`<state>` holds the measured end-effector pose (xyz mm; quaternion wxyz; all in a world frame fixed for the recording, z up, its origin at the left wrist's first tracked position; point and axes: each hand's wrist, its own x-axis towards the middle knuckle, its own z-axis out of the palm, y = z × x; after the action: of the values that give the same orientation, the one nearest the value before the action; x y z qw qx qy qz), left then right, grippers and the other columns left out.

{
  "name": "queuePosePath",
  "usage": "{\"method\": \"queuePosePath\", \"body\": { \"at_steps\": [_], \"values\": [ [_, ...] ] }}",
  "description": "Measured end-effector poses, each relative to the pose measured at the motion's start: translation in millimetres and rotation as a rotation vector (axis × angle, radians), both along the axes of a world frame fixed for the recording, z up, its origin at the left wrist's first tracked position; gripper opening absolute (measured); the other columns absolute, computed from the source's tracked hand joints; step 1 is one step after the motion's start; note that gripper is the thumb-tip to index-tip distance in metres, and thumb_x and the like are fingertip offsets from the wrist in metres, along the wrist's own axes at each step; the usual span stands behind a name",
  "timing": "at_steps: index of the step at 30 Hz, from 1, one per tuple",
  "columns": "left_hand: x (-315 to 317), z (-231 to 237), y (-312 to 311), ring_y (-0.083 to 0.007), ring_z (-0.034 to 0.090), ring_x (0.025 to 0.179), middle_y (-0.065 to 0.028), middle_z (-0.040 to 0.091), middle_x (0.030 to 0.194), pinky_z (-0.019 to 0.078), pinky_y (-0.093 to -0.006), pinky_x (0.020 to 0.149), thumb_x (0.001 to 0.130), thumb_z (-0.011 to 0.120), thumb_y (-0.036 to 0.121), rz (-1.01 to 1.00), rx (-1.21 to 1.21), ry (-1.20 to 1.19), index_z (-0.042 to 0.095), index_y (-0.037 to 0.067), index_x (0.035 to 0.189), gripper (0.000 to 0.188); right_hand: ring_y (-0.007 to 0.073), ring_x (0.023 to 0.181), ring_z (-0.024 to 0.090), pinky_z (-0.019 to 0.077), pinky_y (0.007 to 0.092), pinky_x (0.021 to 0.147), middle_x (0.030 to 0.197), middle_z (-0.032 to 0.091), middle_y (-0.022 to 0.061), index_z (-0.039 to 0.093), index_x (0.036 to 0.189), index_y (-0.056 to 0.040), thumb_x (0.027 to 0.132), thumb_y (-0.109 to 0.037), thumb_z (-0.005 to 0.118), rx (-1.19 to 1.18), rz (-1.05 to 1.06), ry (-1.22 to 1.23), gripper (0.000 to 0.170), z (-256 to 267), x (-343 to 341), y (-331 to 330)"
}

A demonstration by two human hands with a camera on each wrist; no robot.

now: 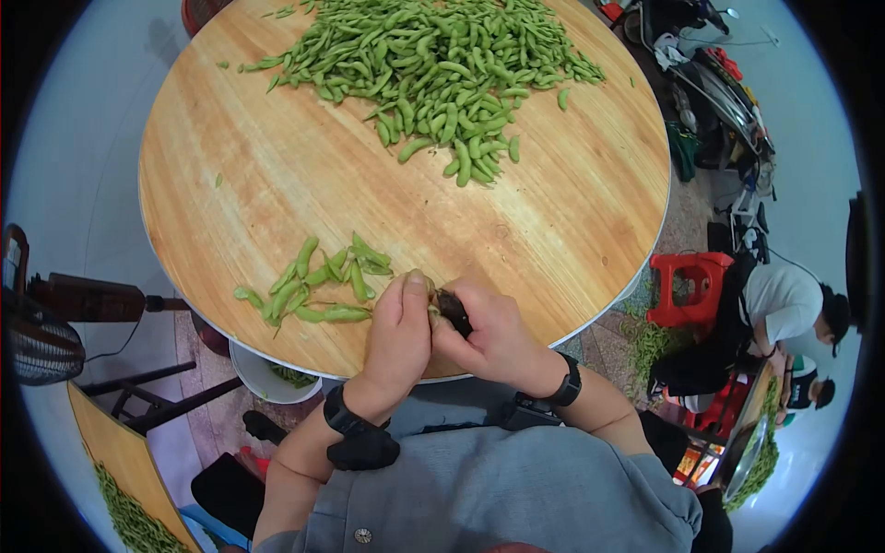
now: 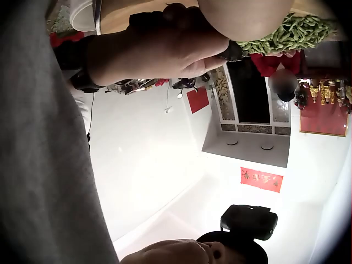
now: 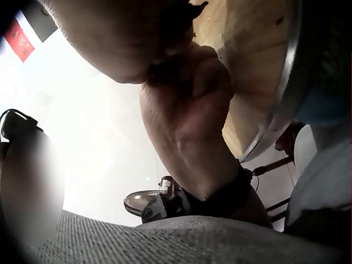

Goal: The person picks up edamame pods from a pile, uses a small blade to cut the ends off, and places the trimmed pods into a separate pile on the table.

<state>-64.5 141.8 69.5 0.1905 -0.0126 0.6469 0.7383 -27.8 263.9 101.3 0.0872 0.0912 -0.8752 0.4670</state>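
Note:
Both hands meet over the near edge of a round wooden table [image 1: 267,175]. My right hand [image 1: 493,332] grips a dark, crumpled thing [image 1: 454,311], its kind unclear; a pointed dark end of it [image 3: 196,10] sticks out in the right wrist view. The left hand [image 1: 398,330] has its thumb up and fingers curled, pinching a small yellow-green piece [image 1: 432,295] against the right fingers. Just left of the left hand lies a small group of green soybean pods [image 1: 304,286]. A big heap of pods [image 1: 442,69] covers the table's far side.
Under the near left edge stands a white bucket [image 1: 267,373] with pods in it. A fan [image 1: 46,332] is at far left. To the right are a red stool [image 1: 687,286], a seated person [image 1: 779,300] and parked bikes [image 1: 728,92].

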Motion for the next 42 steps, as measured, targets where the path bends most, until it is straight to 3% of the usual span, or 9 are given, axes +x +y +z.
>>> {"method": "queuePosePath", "body": {
  "at_steps": [10, 13, 15, 20, 21, 23, 26, 37, 42],
  "values": [
    [-10.8, 13.9, -10.0, -0.01, 0.04, 0.045, -0.0023, 0.046, 0.06, 0.0299, -0.0222, 0.04, 0.095, 0.037, 0.031, 0.192, 0.186, -0.306, 0.046, 0.006, 0.084, 0.029, 0.023, 0.057, 0.057, 0.0448, 0.0292, 0.051, 0.07, 0.056, 0.0099, 0.053, 0.092, -0.0022, 0.071, -0.006, 0.065, 0.014, 0.108, 0.141, 0.024, 11.8, 6.9, -10.5],
    [-12.9, 10.0, -21.7, -0.0113, 0.04, 0.044, -0.0028, 0.047, 0.06, 0.0276, -0.0212, 0.039, 0.095, 0.038, 0.032, 0.163, 0.498, -0.544, 0.047, 0.006, 0.084, 0.029, 0.019, 0.054, 0.056, 0.0436, 0.0265, 0.051, 0.066, 0.055, 0.0095, 0.052, 0.09, -0.0017, 0.073, -0.004, 0.063, 0.046, 0.082, 0.203, 0.021, 15.4, 7.6, -7.9],
    [-12.9, 12.7, -26.2, -0.0107, 0.035, 0.041, -0.0004, 0.044, 0.057, 0.0251, -0.0219, 0.036, 0.092, 0.045, 0.032, 0.079, 0.632, -0.706, 0.049, 0.01, 0.083, 0.024, 0.0157, 0.052, 0.054, 0.0426, 0.0245, 0.051, 0.064, 0.055, 0.0103, 0.051, 0.089, -0.0009, 0.074, -0.003, 0.062, -0.123, -0.151, 0.023, 0.018, 15.4, 1.9, -7.8],
    [-7.3, 17.2, -34.5, -0.0125, 0.038, 0.042, -0.0053, 0.048, 0.062, 0.0259, -0.0211, 0.035, 0.091, 0.043, 0.033, 0.008, 0.661, -0.714, 0.049, 0.01, 0.084, 0.025, 0.0338, 0.064, 0.058, 0.0458, 0.037, 0.057, 0.072, 0.058, 0.0184, 0.051, 0.098, 0.0012, 0.079, -0.013, 0.058, 0.107, -0.079, -0.221, 0.025, 7.6, -28.2, 1.0],
    [-8.0, 13.7, -36.2, -0.0124, 0.04, 0.044, -0.0062, 0.049, 0.064, 0.0262, -0.0208, 0.035, 0.092, 0.043, 0.032, -0.003, 0.675, -0.717, 0.049, 0.009, 0.085, 0.025, 0.0338, 0.064, 0.058, 0.0458, 0.037, 0.057, 0.072, 0.058, 0.0184, 0.051, 0.098, 0.0012, 0.079, -0.013, 0.058, 0.108, -0.075, -0.22, 0.025, 8.5, -28.3, 1.7],
    [-7.3, 12.2, -37.6, -0.0124, 0.041, 0.045, -0.007, 0.05, 0.065, 0.0265, -0.0205, 0.035, 0.092, 0.043, 0.031, -0.009, 0.69, -0.723, 0.049, 0.009, 0.085, 0.024, 0.0189, 0.067, 0.059, 0.0465, 0.0289, 0.061, 0.076, 0.06, 0.0127, 0.054, 0.1, 0.0018, 0.08, -0.011, 0.061, 0.098, -0.096, -0.186, 0.025, 11.7, -26.0, 1.7],
    [-5.4, 19.8, -30.4, -0.0104, 0.043, 0.048, -0.0056, 0.051, 0.067, 0.0273, -0.0196, 0.036, 0.093, 0.043, 0.029, 0.028, 0.561, -0.611, 0.049, 0.007, 0.086, 0.023, 0.0317, 0.068, 0.059, 0.0461, 0.0354, 0.059, 0.076, 0.059, 0.0164, 0.057, 0.089, 0.0012, 0.078, -0.015, 0.061, -0.065, -0.091, -0.242, 0.021, 22.7, -24.8, -4.0],
    [-4.3, 16.6, -19.8, -0.0084, 0.042, 0.044, -0.0031, 0.053, 0.069, 0.0276, -0.0188, 0.036, 0.094, 0.042, 0.024, -0.107, 0.242, -0.108, 0.052, 0.006, 0.091, 0.021, 0.0292, 0.067, 0.057, 0.0452, 0.0348, 0.059, 0.074, 0.055, 0.0134, 0.058, 0.084, -0.0005, 0.072, -0.012, 0.066, 0.029, -0.016, -0.032, 0.018, 13.5, -23.5, 1.3],
    [-7.7, 18.8, -19.4, -0.0106, 0.044, 0.048, -0.0062, 0.053, 0.071, 0.0298, -0.0206, 0.037, 0.089, 0.038, 0.017, -0.051, 0.536, -0.415, 0.053, 0.003, 0.096, 0.021, 0.0283, 0.065, 0.056, 0.0449, 0.0337, 0.056, 0.07, 0.054, 0.0129, 0.058, 0.082, -0.0011, 0.071, -0.01, 0.066, 0.052, -0.072, 0.036, 0.017, 7.6, -22.5, 4.1]
  ]
}}
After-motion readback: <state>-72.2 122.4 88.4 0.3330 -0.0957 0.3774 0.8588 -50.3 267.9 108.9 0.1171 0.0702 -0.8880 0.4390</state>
